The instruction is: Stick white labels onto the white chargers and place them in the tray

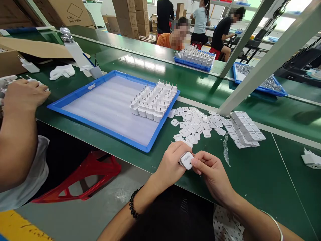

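Note:
My left hand (173, 164) is wrapped round a white plug charger (187, 160), its printed square end face turned towards me. At the right edge of that face, the thumb and fingertips of my right hand (209, 170) are pinched together against the charger. Just beyond my hands, many loose white cover plates (194, 122) lie scattered on the green bench (255, 174). To the left is a blue-rimmed tray (100, 130) with rows of white plug chargers (155, 100) standing pins up at its right end.
Stacked white plates (247, 129) and a clear plastic strip (226, 150) lie to the right, with another charger (311, 159) near the edge. A co-worker's hand (25, 93) is at the far left. A slanted metal post (265, 60) rises behind the plates.

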`<action>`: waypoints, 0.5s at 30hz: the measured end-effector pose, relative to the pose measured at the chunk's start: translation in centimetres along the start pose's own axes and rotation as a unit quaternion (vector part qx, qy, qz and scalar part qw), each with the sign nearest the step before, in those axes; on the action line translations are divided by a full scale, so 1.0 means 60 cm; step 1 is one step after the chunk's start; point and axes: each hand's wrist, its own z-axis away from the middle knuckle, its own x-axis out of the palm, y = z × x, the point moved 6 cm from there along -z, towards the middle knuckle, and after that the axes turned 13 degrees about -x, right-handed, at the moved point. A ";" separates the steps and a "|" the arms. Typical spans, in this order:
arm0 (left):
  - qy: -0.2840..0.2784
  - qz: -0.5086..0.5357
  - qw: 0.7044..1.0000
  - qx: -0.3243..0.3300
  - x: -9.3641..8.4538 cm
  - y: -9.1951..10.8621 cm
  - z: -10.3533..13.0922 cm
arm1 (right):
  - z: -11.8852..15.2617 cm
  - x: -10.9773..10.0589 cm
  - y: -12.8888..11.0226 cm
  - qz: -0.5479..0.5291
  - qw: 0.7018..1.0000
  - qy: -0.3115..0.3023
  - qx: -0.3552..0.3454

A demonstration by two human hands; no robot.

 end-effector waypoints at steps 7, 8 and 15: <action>0.006 -0.029 1.000 0.010 0.002 0.000 0.002 | 0.002 0.000 -0.003 0.036 0.999 -0.005 -0.011; 0.004 -0.031 0.999 0.010 0.003 0.000 0.003 | 0.002 -0.001 -0.003 0.043 0.999 -0.006 -0.012; -0.015 -0.031 0.999 -0.011 0.006 -0.002 0.001 | -0.002 -0.002 -0.007 0.077 0.997 -0.001 -0.016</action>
